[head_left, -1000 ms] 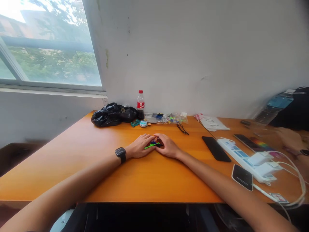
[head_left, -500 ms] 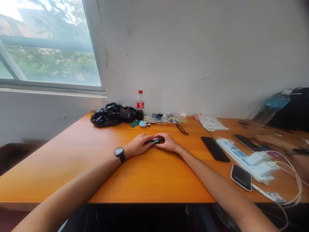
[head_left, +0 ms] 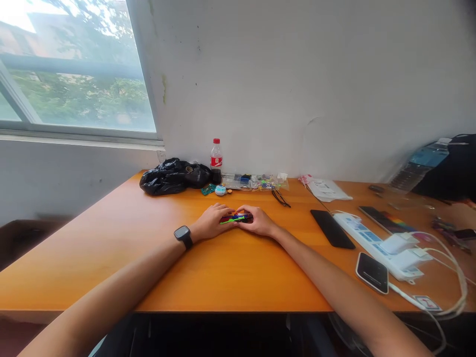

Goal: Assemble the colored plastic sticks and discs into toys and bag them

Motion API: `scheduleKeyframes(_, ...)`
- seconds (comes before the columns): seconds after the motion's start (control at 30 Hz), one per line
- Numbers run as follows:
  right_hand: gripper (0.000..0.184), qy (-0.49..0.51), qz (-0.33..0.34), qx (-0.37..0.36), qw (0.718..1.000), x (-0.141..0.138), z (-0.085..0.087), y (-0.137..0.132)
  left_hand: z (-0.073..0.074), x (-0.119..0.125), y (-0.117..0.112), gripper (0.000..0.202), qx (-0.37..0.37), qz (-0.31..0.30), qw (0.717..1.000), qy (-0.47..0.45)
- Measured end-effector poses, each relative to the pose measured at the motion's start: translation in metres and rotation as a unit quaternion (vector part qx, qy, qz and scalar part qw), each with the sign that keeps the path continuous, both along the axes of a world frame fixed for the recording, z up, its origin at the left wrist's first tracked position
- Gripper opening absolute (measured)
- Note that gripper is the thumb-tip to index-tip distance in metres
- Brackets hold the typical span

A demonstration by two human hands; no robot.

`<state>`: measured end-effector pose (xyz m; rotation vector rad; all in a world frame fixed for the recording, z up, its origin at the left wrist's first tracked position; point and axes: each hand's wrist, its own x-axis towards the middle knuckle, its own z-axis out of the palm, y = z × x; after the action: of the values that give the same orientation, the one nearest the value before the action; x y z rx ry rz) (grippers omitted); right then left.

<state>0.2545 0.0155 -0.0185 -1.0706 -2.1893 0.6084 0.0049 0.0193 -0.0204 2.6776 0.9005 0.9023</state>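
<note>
Between my two hands, just above or on the wooden table (head_left: 223, 277), is a bundle of thin multicoloured pieces (head_left: 238, 218) in green, red, blue and black; their kind is too small to make out. My left hand (head_left: 215, 220) curls over its left end, with a dark watch (head_left: 182, 233) on the wrist. Thumb and fingers of my right hand (head_left: 259, 221) close round its right end. The fingertips of both hands nearly meet, and parts of the bundle are hidden beneath them.
Along the wall are a black plastic bag (head_left: 173, 178), a cola bottle (head_left: 216, 161), a round tin (head_left: 220, 190) and clear bags of small parts (head_left: 260, 182). To the right lie a black phone (head_left: 332, 228), a power strip (head_left: 366, 240), a charging device (head_left: 372, 272) and cables.
More of the multicoloured bundle shows between my hands, its green piece now reaching further left. My fingers have shifted slightly. At the far right, another person's hand has moved back from the phone.
</note>
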Motion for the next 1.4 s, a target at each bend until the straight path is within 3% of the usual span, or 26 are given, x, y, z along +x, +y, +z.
scheduleKeyframes(0.2, 0.035, 0.000, -0.005, 0.003, 1.000, -0.001, -0.001, 0.000, -0.002, -0.003, 0.005, 0.047, -0.058, -0.046, 0.997, -0.023)
scheduleKeyframes(0.5, 0.036, -0.013, -0.031, 0.028, 0.999, -0.001, 0.003, -0.002, -0.004, -0.018, 0.017, 0.055, -0.076, 0.004, 0.997, -0.028)
scheduleKeyframes(0.7, 0.037, -0.011, -0.019, 0.012, 1.000, -0.001, -0.001, -0.001, 0.001, -0.016, 0.014, 0.054, -0.096, -0.010, 0.995, -0.040)
scheduleKeyframes(0.97, 0.033, -0.038, -0.021, 0.044, 0.998, -0.003, 0.001, -0.004, -0.001, -0.014, 0.015, 0.050, -0.039, -0.018, 0.999, -0.023)
scheduleKeyframes(1.17, 0.029, -0.054, -0.026, 0.064, 0.996, -0.004, 0.003, -0.006, -0.002, -0.014, 0.012, 0.053, -0.091, -0.021, 0.994, -0.049)
scheduleKeyframes(1.4, 0.028, -0.062, 0.000, 0.105, 0.993, -0.004, 0.007, -0.008, -0.003, -0.013, 0.013, 0.051, -0.028, -0.011, 0.999, -0.018)
